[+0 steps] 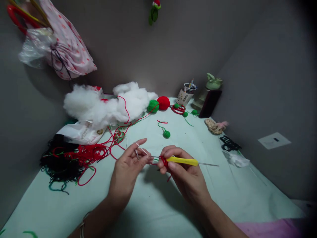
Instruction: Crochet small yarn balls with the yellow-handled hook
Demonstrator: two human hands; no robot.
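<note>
My right hand (185, 168) is closed around a crochet hook with a yellow handle (184, 161); its thin metal end sticks out to the right. A small red crocheted piece (163, 162) sits at the fingertips of this hand, with a red tail hanging below. My left hand (130, 167) is closed in a pinch at the hook's left tip. White yarn (141, 148) runs over its raised index finger and down to the pinching fingers. A bit of green and white strand (155, 160) shows between the two hands. Fingers partly hide the stitches.
White stuffing (106, 104) lies at the back left, beside tangled red yarn (90, 152) and black yarn (60, 158). Green (153, 106) and red yarn balls (163, 103) stand near red-handled scissors (178, 109). A pen cup (185, 94), a dark phone-like slab (210, 104) and a small green ball (166, 134) are beyond.
</note>
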